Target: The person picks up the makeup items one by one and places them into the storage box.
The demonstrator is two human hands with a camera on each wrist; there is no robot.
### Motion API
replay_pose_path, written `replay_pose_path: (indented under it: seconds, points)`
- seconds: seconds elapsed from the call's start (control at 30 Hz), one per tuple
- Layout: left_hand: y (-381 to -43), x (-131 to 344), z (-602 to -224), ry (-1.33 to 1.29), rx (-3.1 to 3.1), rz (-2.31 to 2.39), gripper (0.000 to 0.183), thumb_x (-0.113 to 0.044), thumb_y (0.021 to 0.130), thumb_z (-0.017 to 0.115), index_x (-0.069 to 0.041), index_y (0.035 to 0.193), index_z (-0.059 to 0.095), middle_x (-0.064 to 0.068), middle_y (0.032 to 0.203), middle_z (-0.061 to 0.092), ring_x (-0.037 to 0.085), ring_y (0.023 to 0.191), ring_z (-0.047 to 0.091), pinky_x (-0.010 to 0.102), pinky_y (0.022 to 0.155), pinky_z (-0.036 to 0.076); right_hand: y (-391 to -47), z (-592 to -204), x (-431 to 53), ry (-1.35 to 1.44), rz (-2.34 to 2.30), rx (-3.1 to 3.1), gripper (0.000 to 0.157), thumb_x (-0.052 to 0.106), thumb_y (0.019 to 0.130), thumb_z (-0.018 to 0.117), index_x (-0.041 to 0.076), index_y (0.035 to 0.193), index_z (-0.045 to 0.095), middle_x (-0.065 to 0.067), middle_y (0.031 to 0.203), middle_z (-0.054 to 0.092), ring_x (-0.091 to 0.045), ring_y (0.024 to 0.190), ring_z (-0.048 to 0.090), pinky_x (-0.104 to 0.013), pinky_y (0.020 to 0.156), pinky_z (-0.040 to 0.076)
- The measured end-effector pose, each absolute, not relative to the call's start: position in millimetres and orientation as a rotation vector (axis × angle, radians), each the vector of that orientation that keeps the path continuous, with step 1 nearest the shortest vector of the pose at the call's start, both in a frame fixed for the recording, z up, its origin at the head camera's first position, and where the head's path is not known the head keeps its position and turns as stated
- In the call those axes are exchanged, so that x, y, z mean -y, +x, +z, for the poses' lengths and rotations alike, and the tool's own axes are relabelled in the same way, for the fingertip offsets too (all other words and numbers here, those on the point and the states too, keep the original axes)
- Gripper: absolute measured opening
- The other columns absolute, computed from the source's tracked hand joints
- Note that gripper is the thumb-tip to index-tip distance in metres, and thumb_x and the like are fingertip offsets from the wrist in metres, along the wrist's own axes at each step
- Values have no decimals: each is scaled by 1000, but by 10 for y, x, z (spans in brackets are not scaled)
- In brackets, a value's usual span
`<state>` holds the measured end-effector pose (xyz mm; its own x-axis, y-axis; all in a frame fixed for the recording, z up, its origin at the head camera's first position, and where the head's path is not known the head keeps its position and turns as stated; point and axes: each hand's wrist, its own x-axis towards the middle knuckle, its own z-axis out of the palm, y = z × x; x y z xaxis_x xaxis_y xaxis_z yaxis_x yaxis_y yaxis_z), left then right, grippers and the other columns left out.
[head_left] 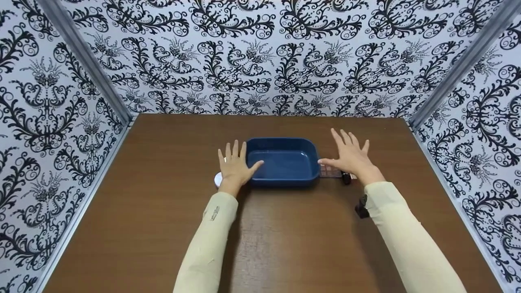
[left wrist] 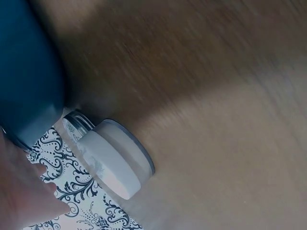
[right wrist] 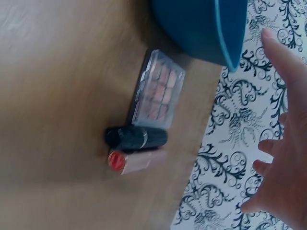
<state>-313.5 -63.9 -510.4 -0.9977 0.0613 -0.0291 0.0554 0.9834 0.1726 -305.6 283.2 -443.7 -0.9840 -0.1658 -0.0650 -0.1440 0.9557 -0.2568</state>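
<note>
A deep blue rectangular container (head_left: 281, 183) stands on the table between both hands. My left hand (head_left: 235, 167) hovers at its left side with fingers spread; whether it touches the rim I cannot tell. Beside that hand lies a round cosmetic jar with a white lid (left wrist: 112, 160), and a second, clear-sided round piece (left wrist: 78, 124) is partly hidden behind it. Above the container's right side, my right hand (head_left: 353, 156) is spread and holds nothing. Below it lie a clear-lidded palette of pinkish pans (right wrist: 158, 91), a black cosmetic tube (right wrist: 136, 138) and a pink tube with a red end (right wrist: 139, 161).
The brown wooden table (head_left: 134, 228) is enclosed at the back and sides by panels with black scroll patterns (head_left: 252, 61). Grey metal posts (head_left: 87, 57) stand at the corners. A dark device (head_left: 362, 206) shows at my right wrist.
</note>
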Motion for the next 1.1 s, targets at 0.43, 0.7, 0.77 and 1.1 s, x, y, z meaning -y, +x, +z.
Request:
replay_pose_path:
  seconds: [0.43, 0.7, 0.77, 1.1]
  points:
    - [-3146, 638, -5143, 91, -3116, 366, 94, -75, 90, 42, -20, 162, 15, 10, 169, 11, 34, 157, 6, 58, 125, -4, -2992, -4658, -3137, -241, -384, -2995, 83, 38, 95, 65, 8, 159, 20, -29, 158, 28, -51, 145, 26, -77, 112, 16]
    - [-3136, 649, -5160, 102, -3127, 370, 94, -74, 91, 43, -18, 161, 17, 10, 169, 12, 34, 157, 6, 58, 125, -2, -2948, -4796, -3171, -307, -353, -2969, 74, 26, 94, 68, 3, 154, 32, -29, 155, 36, -50, 142, 34, -78, 110, 20]
    - [-3138, 652, -5154, 100, -3129, 375, 94, -74, 91, 42, -18, 161, 16, 10, 169, 12, 34, 157, 6, 58, 125, -3, -2950, -4823, -3159, -320, -366, -2963, 72, 24, 94, 68, 2, 153, 34, -28, 154, 37, -49, 142, 35, -79, 110, 18]
    - [-3155, 636, -5180, 109, -3145, 356, 93, -76, 91, 39, -19, 161, 19, 9, 169, 12, 33, 157, 6, 58, 126, 1, -2994, -4949, -3128, -328, -400, -2948, 74, 22, 88, 74, -1, 150, 40, -26, 155, 38, -48, 143, 35, -80, 110, 16]
